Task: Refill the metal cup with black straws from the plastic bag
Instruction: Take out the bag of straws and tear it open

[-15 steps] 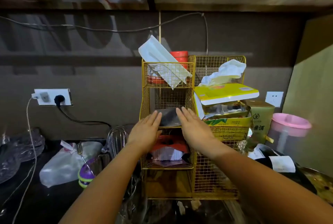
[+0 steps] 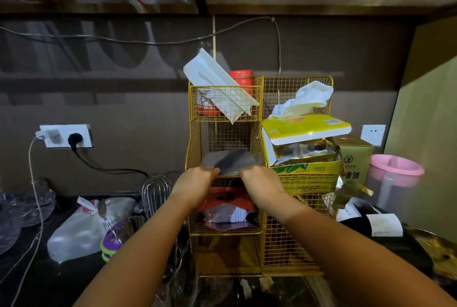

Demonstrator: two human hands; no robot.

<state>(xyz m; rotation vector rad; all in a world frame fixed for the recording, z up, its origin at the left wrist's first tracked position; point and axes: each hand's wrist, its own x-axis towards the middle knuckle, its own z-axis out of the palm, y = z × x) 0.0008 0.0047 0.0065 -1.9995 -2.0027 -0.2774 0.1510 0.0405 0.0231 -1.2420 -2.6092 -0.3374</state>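
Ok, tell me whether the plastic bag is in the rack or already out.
Still in: the plastic bag lies on the yellow wire rack's middle shelf, both hands gripping its front edge.

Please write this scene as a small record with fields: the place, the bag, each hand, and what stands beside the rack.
place: yellow wire rack on a dark counter
bag: clear plastic bag with dark contents, on the rack's middle left shelf
left hand: fingers curled at the bag's front edge
right hand: fingers curled at the bag's front edge
grip: looks closed on the bag, not certain
metal cup: cannot tell where it is
right of rack: pink-lidded jug
left of rack: wire whisk
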